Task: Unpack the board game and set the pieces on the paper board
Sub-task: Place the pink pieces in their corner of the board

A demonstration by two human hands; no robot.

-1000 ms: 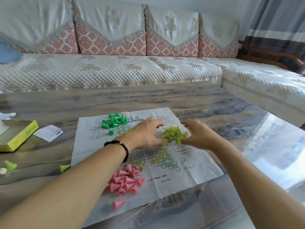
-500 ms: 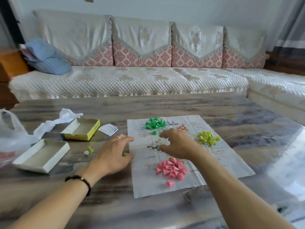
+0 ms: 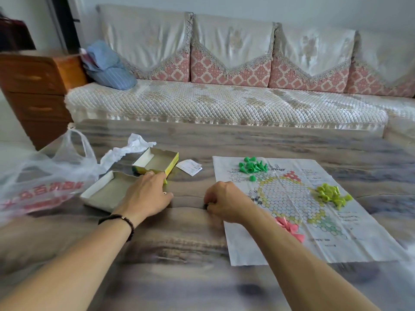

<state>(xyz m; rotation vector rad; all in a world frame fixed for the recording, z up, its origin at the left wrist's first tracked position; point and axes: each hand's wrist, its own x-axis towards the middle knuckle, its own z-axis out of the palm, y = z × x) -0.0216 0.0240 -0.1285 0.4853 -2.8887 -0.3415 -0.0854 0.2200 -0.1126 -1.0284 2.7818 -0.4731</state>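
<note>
The paper board (image 3: 359,239) lies flat on the right of the table. On it sit a dark-green pile of cone pieces (image 3: 252,166) at the top, a yellow-green pile (image 3: 332,195) on the right, and pink pieces (image 3: 289,227) partly behind my right forearm. My right hand (image 3: 224,200) is at the board's left edge, fingers curled down onto the table where a light-green piece lay; the piece itself is hidden. My left hand (image 3: 146,194) lies flat on the table with its fingers straight, next to the yellow box (image 3: 171,164). A tiny white bit (image 3: 165,193) shows at its fingertips.
A shallow white box half (image 3: 101,189) sits just left of my left hand. Behind are a paper slip (image 3: 189,167), crumpled white wrapping (image 3: 132,147) and a plastic bag (image 3: 45,176) at the far left. A sofa (image 3: 224,104) runs along the table's far side.
My view swung left. Both hands left the yellow-green pile and moved off the board's left edge. My right hand now curls where the loose light-green piece lay; my left hand reached towards the boxes.
</note>
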